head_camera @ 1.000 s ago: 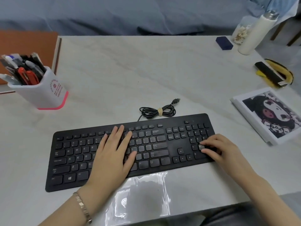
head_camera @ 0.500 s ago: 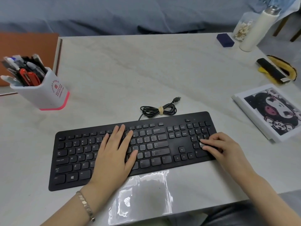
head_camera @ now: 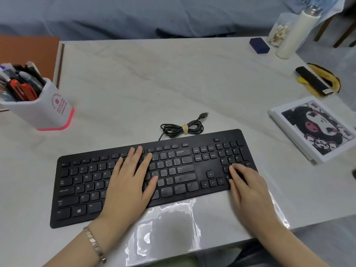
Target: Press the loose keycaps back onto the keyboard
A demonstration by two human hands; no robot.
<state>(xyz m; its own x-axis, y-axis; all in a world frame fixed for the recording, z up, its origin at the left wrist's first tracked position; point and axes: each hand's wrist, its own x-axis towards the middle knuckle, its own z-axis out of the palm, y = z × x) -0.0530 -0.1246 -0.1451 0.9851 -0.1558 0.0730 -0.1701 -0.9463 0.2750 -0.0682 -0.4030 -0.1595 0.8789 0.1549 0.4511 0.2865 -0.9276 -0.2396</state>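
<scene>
Desk workspace; home or office, cannot tell which. A pale marbled table point(head_camera: 173, 83) is carrying a keyboard point(head_camera: 86, 182), its cable point(head_camera: 182, 129) lying coiled and tied just behind it, plug loose on the tabletop. A pen cup point(head_camera: 50, 114) is standing far left, bristling with pens point(head_camera: 21, 87). A printed booklet point(head_camera: 316, 130) is lying at right. A bottle point(head_camera: 296, 33) and a jar of cotton swabs point(head_camera: 279, 35) are sitting at the far right corner. Blue cloth point(head_camera: 154, 14) is draping behind the table.

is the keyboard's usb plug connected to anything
No, the usb plug lies free on the table, at the end of the bundled cable behind the keyboard.
</scene>
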